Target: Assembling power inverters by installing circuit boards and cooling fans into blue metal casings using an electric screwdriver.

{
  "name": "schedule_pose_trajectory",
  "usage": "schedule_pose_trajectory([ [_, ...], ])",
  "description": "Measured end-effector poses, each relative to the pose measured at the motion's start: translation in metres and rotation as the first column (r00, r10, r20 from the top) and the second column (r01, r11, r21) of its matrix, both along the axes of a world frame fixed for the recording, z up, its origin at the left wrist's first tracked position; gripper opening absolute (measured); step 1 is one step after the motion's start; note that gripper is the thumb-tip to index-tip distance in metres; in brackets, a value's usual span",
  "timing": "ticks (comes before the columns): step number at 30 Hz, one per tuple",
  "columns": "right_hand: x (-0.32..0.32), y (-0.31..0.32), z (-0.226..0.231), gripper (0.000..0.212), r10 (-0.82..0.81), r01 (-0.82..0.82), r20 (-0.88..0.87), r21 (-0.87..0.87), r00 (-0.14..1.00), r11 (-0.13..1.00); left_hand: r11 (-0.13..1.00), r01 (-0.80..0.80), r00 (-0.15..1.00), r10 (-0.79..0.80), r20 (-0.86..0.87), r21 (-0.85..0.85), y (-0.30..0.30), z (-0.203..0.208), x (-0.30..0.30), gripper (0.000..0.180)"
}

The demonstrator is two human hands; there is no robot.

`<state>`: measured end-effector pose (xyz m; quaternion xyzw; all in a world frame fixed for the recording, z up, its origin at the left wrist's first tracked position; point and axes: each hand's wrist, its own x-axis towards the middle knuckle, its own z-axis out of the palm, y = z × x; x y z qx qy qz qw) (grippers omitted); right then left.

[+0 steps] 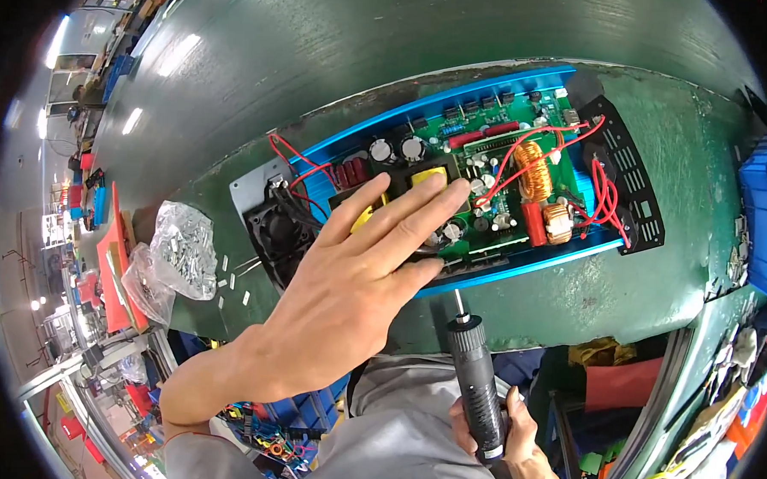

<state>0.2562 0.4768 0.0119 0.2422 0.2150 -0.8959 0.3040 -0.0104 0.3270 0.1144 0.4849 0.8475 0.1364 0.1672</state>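
A long blue metal housing point(354, 139) lies open on the green workbench, with a green circuit board point(481, 168) inside. Capacitors, a copper-wound coil point(535, 171) and yellow-wrapped transformers crowd the board. Over its left half rests my left hand point(356, 277), fingers outstretched and lying on the parts; what is under the palm is hidden. My right hand point(521, 430) grips a black electric screwdriver point(480, 381) near my body. The driver's bit points up at the housing's near blue edge; whether it touches a screw cannot be made out.
A black fan point(278, 233) on a grey end plate adjoins the housing's left end. At the right end stands a black slotted panel point(633, 178) with red wires point(603, 202). Left lies a plastic bag point(182, 252) of small pale pieces, some loose beside it. A blue bin point(757, 213) sits far right.
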Motion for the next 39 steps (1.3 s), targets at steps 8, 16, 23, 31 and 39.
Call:
schedule_pose_trajectory([
  [8,-0.005,0.009,0.002,0.099,0.091,-0.085,-0.066,0.094,0.994,0.992,0.999,-0.016,0.999,0.018,0.033,-0.037,0.001,0.009,0.012,0.029],
  [16,0.005,-0.004,-0.020,0.097,0.018,-0.020,-0.064,-0.033,0.998,0.999,0.997,-0.061,0.997,0.063,-0.038,0.050,-0.002,-0.005,0.020,0.030],
  [23,0.001,0.000,-0.012,0.097,0.066,-0.030,-0.107,0.307,0.992,0.951,0.982,-0.050,0.974,0.089,-0.210,0.184,-0.021,-0.018,0.025,0.033],
  [31,0.040,0.046,-0.011,0.087,-0.289,0.348,-0.252,0.867,0.924,0.357,0.442,-0.796,0.536,0.832,0.143,0.413,-0.088,-0.042,0.042,0.051],
  [39,-0.058,0.122,0.064,0.049,-0.052,-0.017,-0.007,0.890,0.999,-0.457,0.474,-0.654,0.636,0.767,0.088,0.590,-0.075,-0.055,0.044,0.041],
])
